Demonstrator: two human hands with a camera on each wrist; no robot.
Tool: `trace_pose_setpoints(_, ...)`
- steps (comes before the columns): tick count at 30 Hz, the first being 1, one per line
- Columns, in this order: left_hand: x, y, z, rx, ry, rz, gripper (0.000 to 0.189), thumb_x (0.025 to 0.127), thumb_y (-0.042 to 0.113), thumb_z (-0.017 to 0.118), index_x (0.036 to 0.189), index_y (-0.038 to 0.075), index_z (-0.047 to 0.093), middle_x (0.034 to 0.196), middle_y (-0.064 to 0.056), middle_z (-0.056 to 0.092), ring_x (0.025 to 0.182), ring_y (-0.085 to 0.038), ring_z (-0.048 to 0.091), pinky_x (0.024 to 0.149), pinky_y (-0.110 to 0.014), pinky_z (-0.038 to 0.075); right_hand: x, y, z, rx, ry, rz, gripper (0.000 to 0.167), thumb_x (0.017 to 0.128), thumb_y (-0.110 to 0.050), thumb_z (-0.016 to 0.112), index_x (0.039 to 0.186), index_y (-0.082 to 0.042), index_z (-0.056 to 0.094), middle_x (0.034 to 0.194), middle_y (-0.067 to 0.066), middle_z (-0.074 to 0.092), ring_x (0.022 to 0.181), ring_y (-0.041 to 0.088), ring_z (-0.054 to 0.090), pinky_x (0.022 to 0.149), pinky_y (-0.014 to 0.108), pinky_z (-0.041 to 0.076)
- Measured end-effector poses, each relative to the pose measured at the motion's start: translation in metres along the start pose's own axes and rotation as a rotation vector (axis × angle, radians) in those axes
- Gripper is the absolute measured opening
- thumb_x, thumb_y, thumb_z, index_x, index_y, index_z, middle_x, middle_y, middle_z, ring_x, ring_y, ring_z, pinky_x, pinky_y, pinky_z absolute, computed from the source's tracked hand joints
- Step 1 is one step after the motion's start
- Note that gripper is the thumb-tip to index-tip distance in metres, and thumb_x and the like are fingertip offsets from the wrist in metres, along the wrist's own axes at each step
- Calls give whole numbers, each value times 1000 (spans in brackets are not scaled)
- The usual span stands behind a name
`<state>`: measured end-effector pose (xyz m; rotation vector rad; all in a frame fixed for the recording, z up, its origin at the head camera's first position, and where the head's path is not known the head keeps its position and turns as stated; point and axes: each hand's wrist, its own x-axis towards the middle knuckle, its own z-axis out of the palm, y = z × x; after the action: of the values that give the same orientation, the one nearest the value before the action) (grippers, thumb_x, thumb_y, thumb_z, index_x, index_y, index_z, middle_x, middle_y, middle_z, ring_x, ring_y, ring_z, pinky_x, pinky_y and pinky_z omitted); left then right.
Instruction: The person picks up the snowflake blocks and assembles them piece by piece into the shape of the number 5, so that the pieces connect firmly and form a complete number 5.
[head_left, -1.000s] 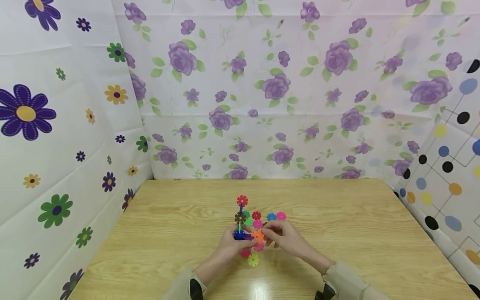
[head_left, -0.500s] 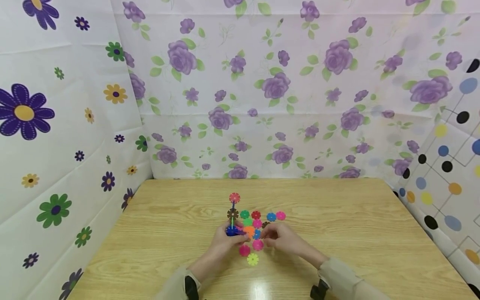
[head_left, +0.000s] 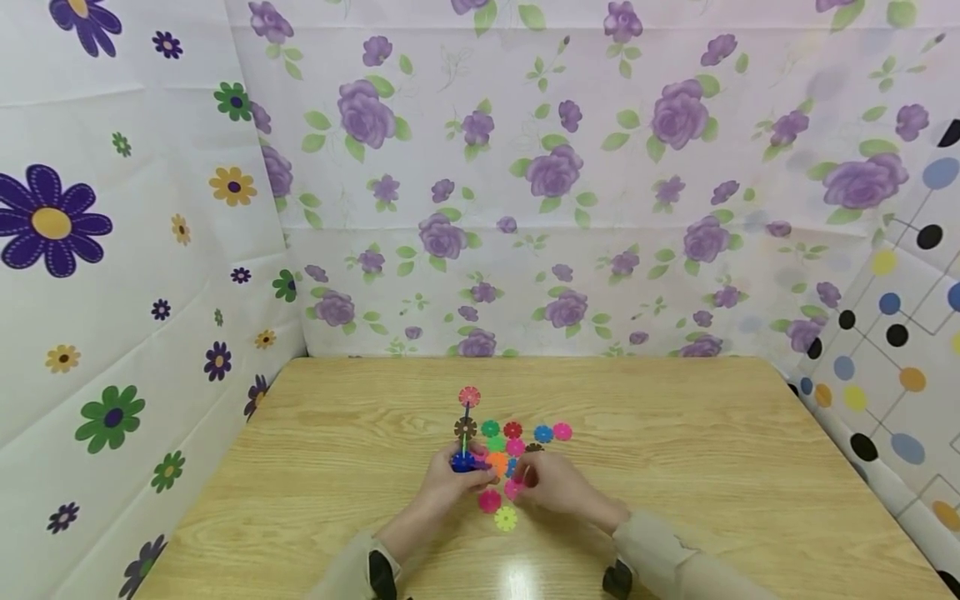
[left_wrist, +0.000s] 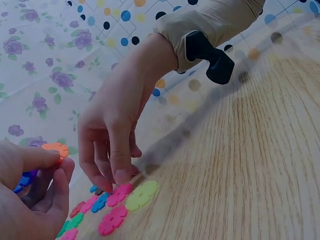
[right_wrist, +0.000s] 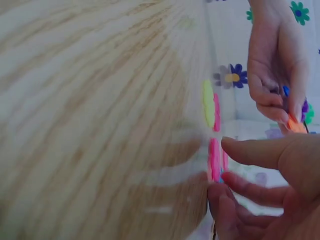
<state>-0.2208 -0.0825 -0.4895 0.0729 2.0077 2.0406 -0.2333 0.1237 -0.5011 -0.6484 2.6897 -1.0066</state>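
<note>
L hand (head_left: 447, 487) pinches the joined discs (head_left: 465, 428), held up over the table (head_left: 360, 417). R hand (head_left: 558, 485) has thumb and finger around a pink disc (head_left: 513, 488); if gripping, I can't tell. Prob. partly done: some discs are joined, other pcs. (head_left: 513, 430) lie flat, unused. No brand/text is readable.

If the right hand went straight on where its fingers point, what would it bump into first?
Most likely the pink flower disc lying between the blue disc and the yellow disc: the right hand points down at it. I can't tell whether they already touch.
</note>
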Motion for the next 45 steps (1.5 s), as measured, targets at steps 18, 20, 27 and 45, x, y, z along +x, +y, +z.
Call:
trace_pose_setpoints(18, 1, -1, 2, -76, 21, -41, 39, 84, 6, 73, 118, -5, 59, 98, -10, 69, 84, -13, 70, 74, -21, 56, -1, -10, 7, -51, 81, 127, 35, 72, -26, 85, 84, -5, 58, 71, 0, 54, 62, 13, 47, 53, 22, 40)
trace_pose_setpoints(20, 0, -1, 2, -80, 21, -40, 37, 83, 7, 74, 116, -5, 61, 94, -8, 70, 83, -12, 70, 74, -21, 56, 0, -10, 7, -63, 78, 120, 34, 73, -25, 84, 82, -5, 58, 70, -1, 54, 61, 12, 46, 52, 22, 39)
trace_pose_setpoints(27, 2, -3, 2, -89, 0, -50, 40, 84, 9, 74, 118, -6, 59, 91, -5, 71, 82, -12, 71, 75, -21, 56, -3, -5, 4, -7, 77, 58, 30, 73, -15, 84, 80, -7, 56, 71, 0, 53, 62, 11, 45, 54, 22, 36)
trace_pose_setpoints(45, 5, -6, 9, -161, 8, -101, 34, 83, 9, 75, 112, -2, 60, 97, -9, 69, 84, -13, 70, 81, -26, 57, -25, 1, -17, 147, 151, -32, 10, 86, -4, 68, 89, -13, 70, 82, -5, 65, 74, 7, 58, 66, 20, 50)
